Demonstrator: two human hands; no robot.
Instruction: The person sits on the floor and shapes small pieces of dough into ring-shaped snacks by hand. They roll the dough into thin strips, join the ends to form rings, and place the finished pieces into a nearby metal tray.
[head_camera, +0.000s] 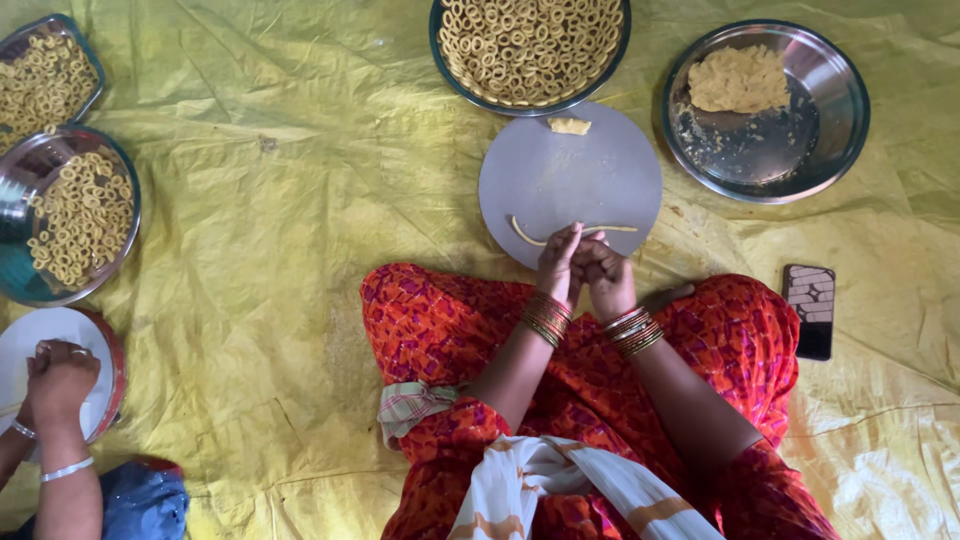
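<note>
Both hands meet at the near edge of the round grey board (570, 180). Left hand (558, 262) has its fingers pinched narrow on a thin dough strand (525, 235); right hand (604, 272) is curled loosely beside it, touching the left, and whether it grips dough cannot be told. Bangles on both wrists.

Strand: lies on the board, curving from the left toward the fingertips, with a thinner straight stretch running right of the hands. Small dough lump (569, 126) sits at the board's far edge, apart from the strand.

Beyond the board: a plate of dough rings (530, 45), its rim just touching the board. Far right: steel plate (800, 160) holding a mass of dough (739, 79) in its upper part. Phone (809, 310) lies on the yellow sheet (290, 200) beside the right knee.

Far left: two trays of rings (80, 215), one above the other, well apart from the board. Lower left: another person's hands (58, 375), clasped together over a white board (40, 345).
</note>
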